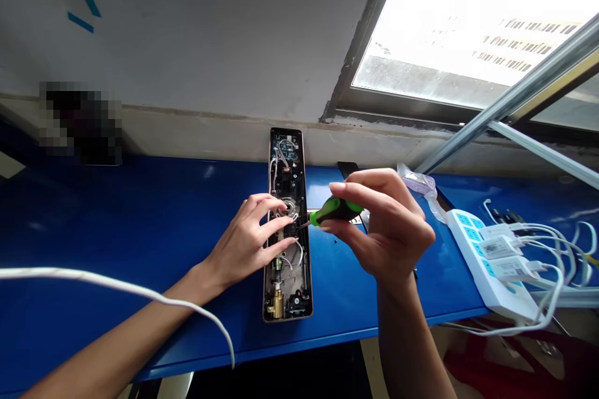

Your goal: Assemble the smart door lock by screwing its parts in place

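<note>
Two hands: left (243, 243) on lock panel (286, 165), right (386, 224) on screwdriver (336, 211)

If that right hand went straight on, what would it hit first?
Probably the open lock panel, at the wires beside the left hand: the tip of the green-handled screwdriver held in the right hand points there, though depth is hard to judge.

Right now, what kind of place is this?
Probably a small repair workshop: an opened electronic panel lies on a blue bench, with a screwdriver in hand and a power strip full of plugs nearby.
</note>
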Tool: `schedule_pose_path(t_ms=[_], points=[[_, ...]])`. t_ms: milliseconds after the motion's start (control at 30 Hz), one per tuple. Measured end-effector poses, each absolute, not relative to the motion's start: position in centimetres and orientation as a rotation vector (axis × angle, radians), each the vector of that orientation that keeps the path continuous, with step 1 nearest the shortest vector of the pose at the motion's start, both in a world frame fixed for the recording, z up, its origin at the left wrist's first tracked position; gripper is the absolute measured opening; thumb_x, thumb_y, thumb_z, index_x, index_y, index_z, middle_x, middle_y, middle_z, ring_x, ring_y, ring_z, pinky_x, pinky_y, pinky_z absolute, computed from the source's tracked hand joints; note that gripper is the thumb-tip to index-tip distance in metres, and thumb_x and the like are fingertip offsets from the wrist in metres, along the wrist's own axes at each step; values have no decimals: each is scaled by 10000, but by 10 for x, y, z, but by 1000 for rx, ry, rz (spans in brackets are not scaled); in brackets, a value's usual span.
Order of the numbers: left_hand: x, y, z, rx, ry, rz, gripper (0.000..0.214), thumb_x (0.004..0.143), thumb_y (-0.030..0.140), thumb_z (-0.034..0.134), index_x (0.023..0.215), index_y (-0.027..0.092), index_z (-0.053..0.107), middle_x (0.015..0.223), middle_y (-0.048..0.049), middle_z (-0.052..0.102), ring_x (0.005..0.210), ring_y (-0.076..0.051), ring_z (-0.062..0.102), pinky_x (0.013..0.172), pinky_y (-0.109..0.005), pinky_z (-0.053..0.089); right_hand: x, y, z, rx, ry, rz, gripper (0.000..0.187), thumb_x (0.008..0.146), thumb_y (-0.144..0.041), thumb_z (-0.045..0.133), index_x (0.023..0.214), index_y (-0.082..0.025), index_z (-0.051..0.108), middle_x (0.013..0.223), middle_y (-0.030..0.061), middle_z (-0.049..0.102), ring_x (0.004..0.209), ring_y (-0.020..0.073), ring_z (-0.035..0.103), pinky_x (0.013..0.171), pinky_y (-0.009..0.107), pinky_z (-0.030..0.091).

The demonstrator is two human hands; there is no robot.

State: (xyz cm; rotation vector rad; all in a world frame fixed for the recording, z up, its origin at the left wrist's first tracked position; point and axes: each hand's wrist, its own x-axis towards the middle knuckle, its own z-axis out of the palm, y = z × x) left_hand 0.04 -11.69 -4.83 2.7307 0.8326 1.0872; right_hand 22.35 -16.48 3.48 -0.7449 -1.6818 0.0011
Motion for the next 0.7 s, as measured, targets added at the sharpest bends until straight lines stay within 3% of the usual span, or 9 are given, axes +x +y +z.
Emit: schedule_pose_path(t_ms=[100, 200, 367, 467, 567, 700], points=[[1, -116, -50, 2734, 820, 1104, 264, 948, 285, 786, 1178, 161, 747, 1271, -145, 658, 1266, -332, 545, 1042, -544, 570, 222, -164, 34, -784, -1674, -3, 332, 998, -276, 694, 1323, -315, 747, 1170, 80, 723, 979, 211, 744, 787, 390, 681], [1, -115, -50, 2724, 821, 1121, 292, 951, 289, 781, 1218, 181, 732, 1296, -143, 635, 1272, -328, 544, 1057, -547, 561, 221, -165, 34, -756, -1695, 115, 438, 1048, -134, 521, 1417, -309, 680, 1325, 87, 742, 1134, 254, 751, 929, 489, 671], [1, -116, -48, 2728, 841, 1111, 347, 944, 294, 785, 1269, 195, 711, 1357, -146, 591, 1300, -335, 526, 1079, -553, 546, 223, -165, 34, -739, -1648, 52, 397, 871, -215, 848, 1244, -336, 788, 1054, 47, 711, 877, 189, 724, 695, 354, 657], [1, -116, -48, 2717, 838, 1110, 343, 946, 297, 783, 1267, 197, 716, 1374, -148, 582, 1314, -339, 515, 1083, -553, 542, 223, -165, 34, -781, -1692, 71, 335, 1009, -284, 673, 1335, -321, 742, 1239, 91, 698, 1096, 246, 724, 851, 430, 673], [1, -116, -50, 2700, 837, 1093, 347, 947, 293, 782, 1276, 201, 719, 1383, -148, 581, 1324, -337, 508, 1093, -550, 533, 222, -166, 34, -739, -1726, 212, 450, 1061, -147, 487, 1448, -304, 654, 1402, 98, 703, 1221, 277, 721, 984, 530, 651], [1, -116, -51, 2686, 850, 1085, 342, 940, 295, 788, 1259, 188, 728, 1379, -151, 584, 1330, -339, 508, 1104, -546, 525, 222, -164, 33, -718, -1663, 113, 458, 899, -128, 787, 1308, -330, 751, 1114, 57, 767, 932, 217, 759, 732, 393, 677]])
